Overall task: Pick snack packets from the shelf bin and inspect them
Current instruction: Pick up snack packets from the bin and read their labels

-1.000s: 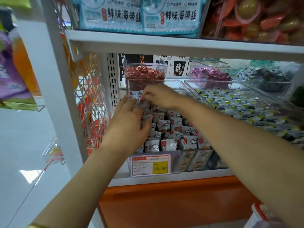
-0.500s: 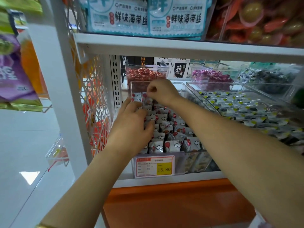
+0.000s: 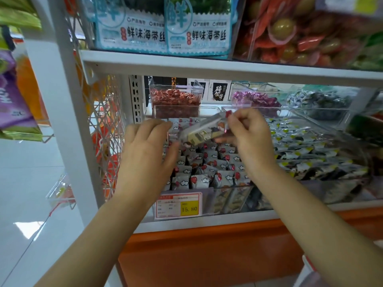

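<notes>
A clear shelf bin (image 3: 226,200) holds several small grey snack packets (image 3: 211,162) with red and white marks. My right hand (image 3: 251,137) pinches one snack packet (image 3: 204,131) by its end and holds it tilted above the bin. My left hand (image 3: 148,154) hovers flat over the bin's left side, its fingers straight, with the thumb close under the lifted packet.
A price tag (image 3: 179,206) reading 15.80 sits on the bin's front. A second bin of grey-yellow packets (image 3: 310,150) lies to the right. Red (image 3: 175,97) and purple candy bins (image 3: 256,99) stand behind. The upper shelf edge (image 3: 207,69) hangs overhead; wire mesh (image 3: 105,129) closes the left.
My right hand has risen from the back of the bin and moved right, lifting one packet out. My left hand has stayed over the bin's left side.
</notes>
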